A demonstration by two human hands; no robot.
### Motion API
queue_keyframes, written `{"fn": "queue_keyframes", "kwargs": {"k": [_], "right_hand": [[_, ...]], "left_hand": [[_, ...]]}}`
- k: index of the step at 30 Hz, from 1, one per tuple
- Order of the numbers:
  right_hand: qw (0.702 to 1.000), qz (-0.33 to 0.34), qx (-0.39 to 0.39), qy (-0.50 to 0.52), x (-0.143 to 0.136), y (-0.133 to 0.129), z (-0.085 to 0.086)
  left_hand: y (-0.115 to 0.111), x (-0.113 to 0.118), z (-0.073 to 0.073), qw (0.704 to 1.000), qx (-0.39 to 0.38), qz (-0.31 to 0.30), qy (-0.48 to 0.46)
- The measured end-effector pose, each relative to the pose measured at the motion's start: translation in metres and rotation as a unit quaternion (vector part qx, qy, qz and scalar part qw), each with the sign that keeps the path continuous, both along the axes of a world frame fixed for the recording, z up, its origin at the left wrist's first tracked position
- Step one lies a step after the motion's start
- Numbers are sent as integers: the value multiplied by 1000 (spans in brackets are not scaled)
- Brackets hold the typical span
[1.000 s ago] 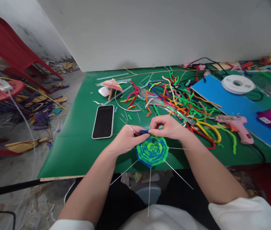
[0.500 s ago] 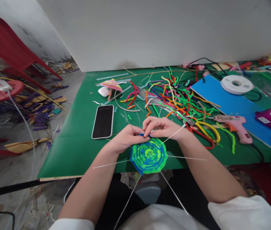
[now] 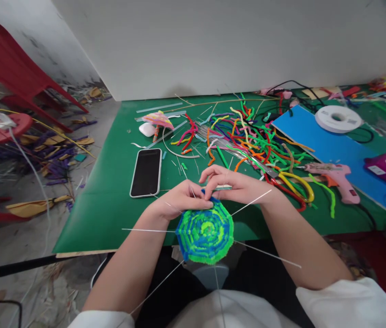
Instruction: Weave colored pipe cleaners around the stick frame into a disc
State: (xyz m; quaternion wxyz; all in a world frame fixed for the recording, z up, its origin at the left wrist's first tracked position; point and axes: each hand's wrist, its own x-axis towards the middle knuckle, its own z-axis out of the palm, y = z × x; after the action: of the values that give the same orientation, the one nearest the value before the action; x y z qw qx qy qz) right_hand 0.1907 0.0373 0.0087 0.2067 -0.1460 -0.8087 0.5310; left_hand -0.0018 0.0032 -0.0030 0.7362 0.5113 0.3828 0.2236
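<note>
A green and blue woven disc (image 3: 207, 233), with several thin white rods sticking out around it, hangs tilted below my hands at the table's front edge. My left hand (image 3: 185, 198) pinches its upper left rim, the thumb lying along the edge. At the top rim my right hand (image 3: 225, 182) has its fingertips closed on a short blue strip that joins the disc. The two hands nearly touch, and the fingers partly hide the strip.
On the green table (image 3: 111, 182) lie a phone (image 3: 146, 173), a small pink mushroom-like figure (image 3: 158, 119), many coloured fuzzy stems (image 3: 244, 132), yellow-handled scissors (image 3: 297, 184), a pink glue gun (image 3: 339, 175), a blue board (image 3: 336, 155) and a white spool (image 3: 338, 120).
The disc has turned and shifted slightly left and down, and its rods point in new directions. My fingers have shifted a little along the top rim.
</note>
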Motion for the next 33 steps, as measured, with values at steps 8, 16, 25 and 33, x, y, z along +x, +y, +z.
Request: {"fn": "queue_keyframes", "kwargs": {"k": [8,16,25,33], "right_hand": [[989,-136,34,-40,3,3,1],[973,-196,-65,-102,8,0,9],[963,-209,-160,-55,8,1,0],[969,-162,-174,-69,18,5,8]], "left_hand": [[2,-4,2,992,51,105,44],[2,-6,4,972,131,153,120],[-1,-7,7,959,190,141,154],[-1,-1,6,949,205,214,109]]}}
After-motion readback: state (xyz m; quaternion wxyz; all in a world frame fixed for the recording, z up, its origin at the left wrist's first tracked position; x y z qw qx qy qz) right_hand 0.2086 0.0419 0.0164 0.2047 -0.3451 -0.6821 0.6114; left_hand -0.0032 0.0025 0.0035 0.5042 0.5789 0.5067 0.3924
